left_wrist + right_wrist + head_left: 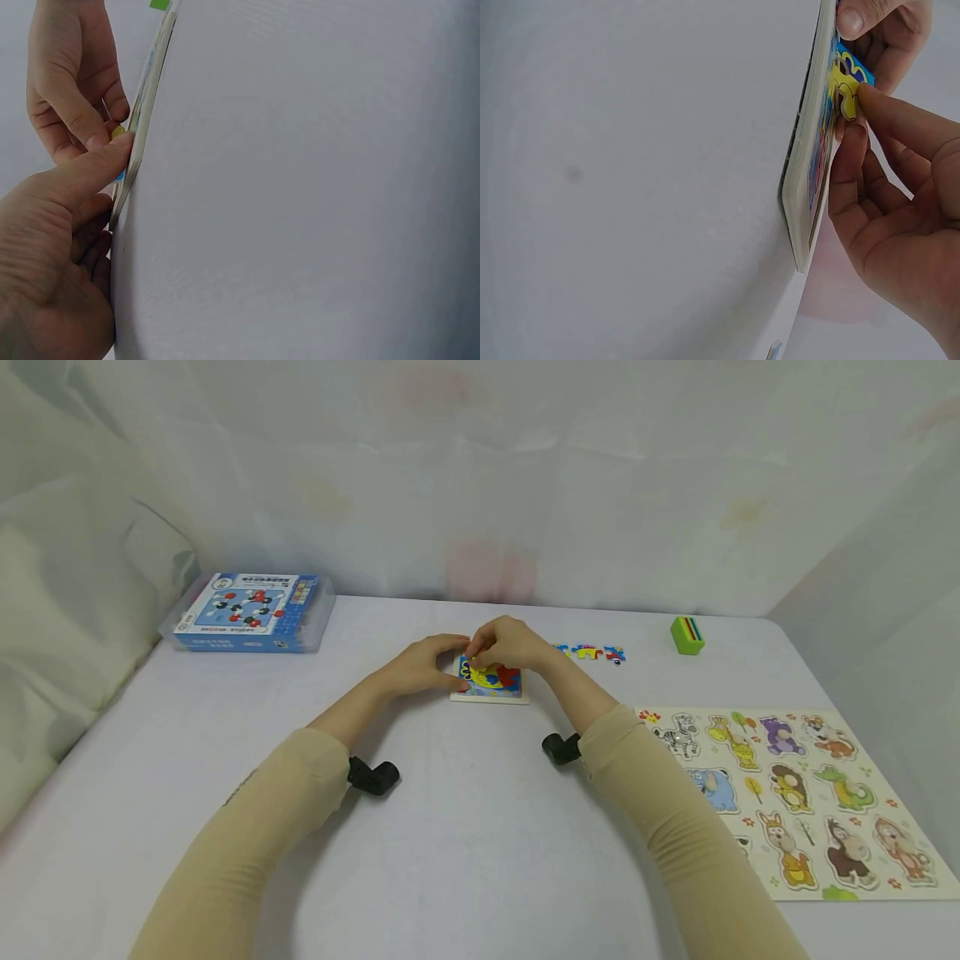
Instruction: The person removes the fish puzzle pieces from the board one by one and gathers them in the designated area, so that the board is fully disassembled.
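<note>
A small puzzle board [490, 698] with a pale rim and a colourful picture lies flat at the table's far middle. The left hand [420, 668] holds the board at its left side, thumb on the near left corner. Above the board, the right hand [512, 645] pinches a yellow and blue puzzle piece [847, 94] between thumb and fingers. In the right wrist view the piece stands tilted over the board [802, 202]. The left wrist view shows the left thumb on the board's edge [154, 82]; the right hand [75, 82] is beside it.
Loose puzzle pieces [588, 652] lie right of the board. A green block [687, 636] with coloured stripes stands at the back right. A large animal puzzle [813, 810] covers the right front. At the back left is a blue and white box [247, 614].
</note>
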Demonstrator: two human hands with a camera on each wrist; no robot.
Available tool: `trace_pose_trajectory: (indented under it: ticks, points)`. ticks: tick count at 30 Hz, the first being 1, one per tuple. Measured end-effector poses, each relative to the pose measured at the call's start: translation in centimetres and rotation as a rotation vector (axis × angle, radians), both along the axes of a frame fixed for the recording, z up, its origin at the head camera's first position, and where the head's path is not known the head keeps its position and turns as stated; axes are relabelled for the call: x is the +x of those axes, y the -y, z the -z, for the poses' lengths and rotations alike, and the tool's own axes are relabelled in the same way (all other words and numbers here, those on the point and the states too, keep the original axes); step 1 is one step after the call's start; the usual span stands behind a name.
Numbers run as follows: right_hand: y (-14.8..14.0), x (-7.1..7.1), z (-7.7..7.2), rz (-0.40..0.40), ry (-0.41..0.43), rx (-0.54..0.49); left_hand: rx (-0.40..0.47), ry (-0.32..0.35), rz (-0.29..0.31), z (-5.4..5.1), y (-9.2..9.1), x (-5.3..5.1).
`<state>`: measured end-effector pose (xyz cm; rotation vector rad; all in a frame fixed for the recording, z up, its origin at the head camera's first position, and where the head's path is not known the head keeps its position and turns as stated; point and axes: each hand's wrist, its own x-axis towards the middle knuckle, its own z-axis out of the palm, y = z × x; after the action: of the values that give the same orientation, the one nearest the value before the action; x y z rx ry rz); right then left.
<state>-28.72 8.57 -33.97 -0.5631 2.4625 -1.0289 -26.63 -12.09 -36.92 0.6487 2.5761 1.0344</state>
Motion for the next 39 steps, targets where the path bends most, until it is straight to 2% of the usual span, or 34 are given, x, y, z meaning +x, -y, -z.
trace_pose_trajectory:
  ticks: [10,18,24,31,39]
  points:
    - [0.0,0.3,-0.4,-0.008,0.054,-0.044,0.010,-0.001,0.007,0.1,0.0,-0.2]
    - [-0.5,0.1,-0.9,0.002,0.084,-0.064,0.009,-0.029,0.021,0.3,0.0,-0.3]
    - [-2.0,-0.4,-2.0,0.026,0.101,-0.106,-0.027,-0.016,0.001,0.1,-0.1,-0.2]
    - [-4.6,-0.8,-3.1,0.078,0.092,-0.070,-0.044,0.000,-0.012,0.1,-0.2,-0.1]
    - [-7.5,-0.9,-3.3,0.110,0.099,-0.024,-0.047,0.010,-0.013,0.1,-0.2,-0.1]
